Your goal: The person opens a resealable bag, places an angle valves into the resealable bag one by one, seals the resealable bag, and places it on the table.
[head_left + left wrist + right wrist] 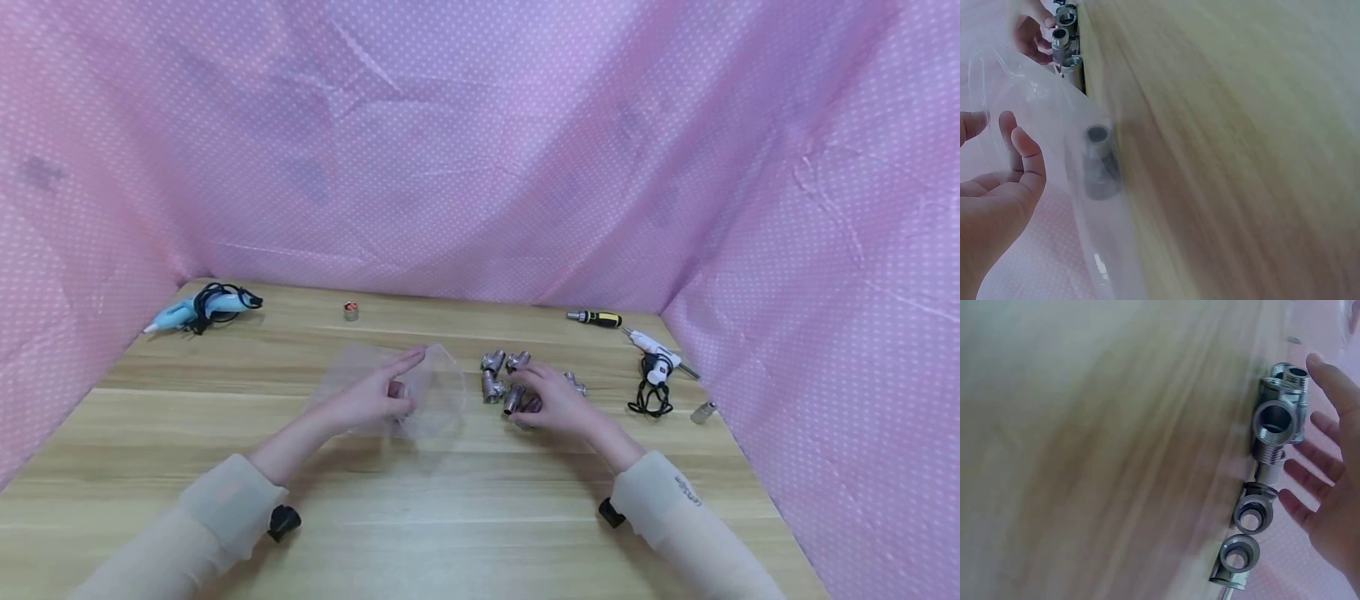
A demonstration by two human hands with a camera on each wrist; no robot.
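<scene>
A clear plastic bag (444, 396) lies on the table with its mouth spread beside my left hand (367, 400). That hand's index finger reaches along the bag's upper edge, and its thumb stands apart below. A metal pipe fitting (1100, 164) shows through the film in the left wrist view. My right hand (555, 402) hovers over a cluster of metal tee fittings (492, 388), its fingers spread around the near ones. In the right wrist view the thumb is close to a threaded fitting (1275, 422); whether it touches, I cannot tell.
A blue glue gun (202, 310) with a black cord lies at the back left. A small jar (351, 312) stands at the back. On the right are a yellow-black screwdriver (600, 319), a white soldering tool (656, 354) and a small metal cylinder (702, 412). Pink dotted cloth (450, 167) surrounds the table.
</scene>
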